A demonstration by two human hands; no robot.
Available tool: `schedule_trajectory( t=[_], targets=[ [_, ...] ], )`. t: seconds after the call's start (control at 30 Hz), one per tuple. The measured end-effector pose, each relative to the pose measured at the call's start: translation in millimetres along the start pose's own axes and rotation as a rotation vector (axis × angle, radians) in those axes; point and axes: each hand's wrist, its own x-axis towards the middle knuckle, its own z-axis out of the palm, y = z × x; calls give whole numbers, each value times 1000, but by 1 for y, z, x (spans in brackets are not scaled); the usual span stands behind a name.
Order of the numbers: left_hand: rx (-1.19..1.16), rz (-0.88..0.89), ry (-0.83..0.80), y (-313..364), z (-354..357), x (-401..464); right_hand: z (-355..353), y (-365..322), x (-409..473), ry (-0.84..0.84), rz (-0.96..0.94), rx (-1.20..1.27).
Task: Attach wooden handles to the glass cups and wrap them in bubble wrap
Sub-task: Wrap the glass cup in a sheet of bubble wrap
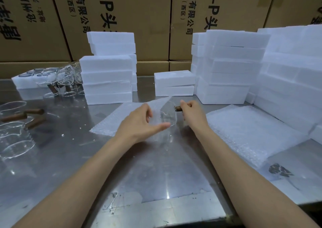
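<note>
On the table a bubble-wrap sheet lies flat with the cup at its near right corner. The cup's handle points right, away from the sheet (so any roll goes leftward). The right hand pinches the handle; the left hand, its grip released, cups the glass wall, nearer the sheet.
</note>
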Motion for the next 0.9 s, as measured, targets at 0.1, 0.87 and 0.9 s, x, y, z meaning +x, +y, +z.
schedule_trajectory(
  t=[0.1, 0.87, 0.9],
  targets=[
    [68, -4, -52, -6, 3, 3, -3, -3, -1, 135, -42, 197],
    [-328, -62, 196, -9, -1, 12, -10, -22, -12, -95, 44, 586],
    [-331, -49, 241, -9, -2, 12, -9, -22, -13, -119, 59, 571]
  ],
)
